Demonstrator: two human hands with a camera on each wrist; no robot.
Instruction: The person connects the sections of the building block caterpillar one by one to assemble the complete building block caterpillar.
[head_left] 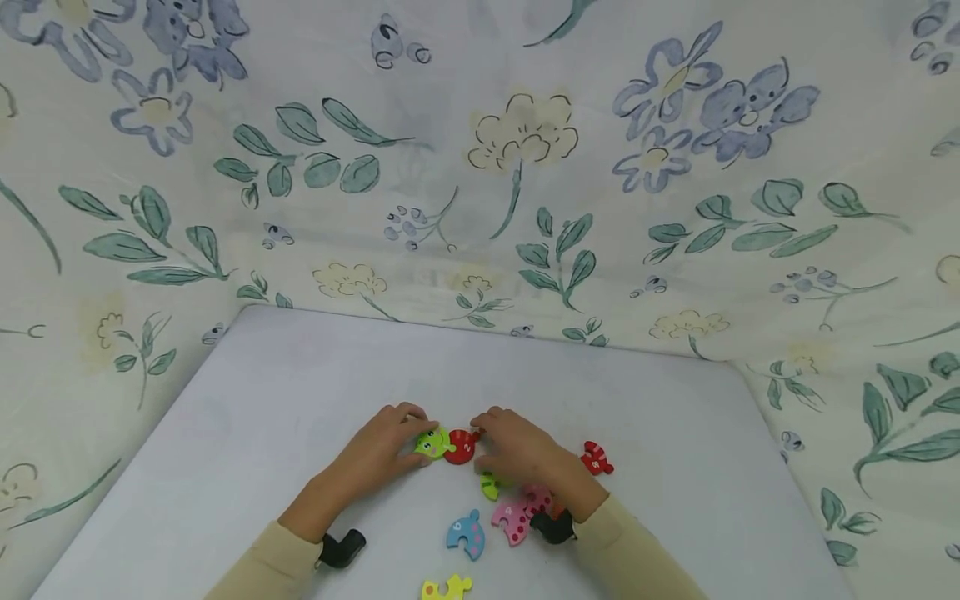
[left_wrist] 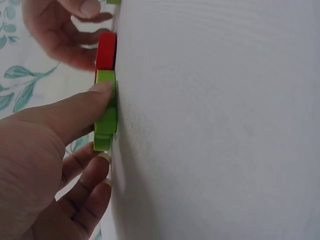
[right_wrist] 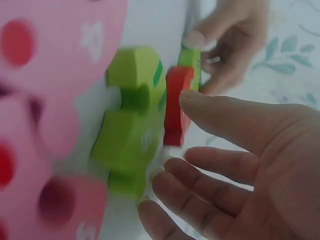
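On the white table (head_left: pixel 300 400) my left hand (head_left: pixel 415 433) pinches a green puzzle piece with a face (head_left: pixel 433 442). In the left wrist view the left hand (left_wrist: pixel 97 125) has its thumb on one edge of that green face piece (left_wrist: pixel 105 117) and its fingertips at the other end. My right hand (head_left: pixel 483 437) holds a red piece marked 2 (head_left: pixel 462 447) against the green one. In the right wrist view the right hand (right_wrist: pixel 182 132) has thumb and forefinger at the ends of the red piece (right_wrist: pixel 175 107). The two pieces touch edge to edge.
Loose pieces lie near my right wrist: a second green one (head_left: pixel 490 486), pink ones (head_left: pixel 517 515), a blue one (head_left: pixel 467 533), a yellow one (head_left: pixel 446 588) and another red one (head_left: pixel 597 458). Floral cloth (head_left: pixel 525 167) walls the table on three sides.
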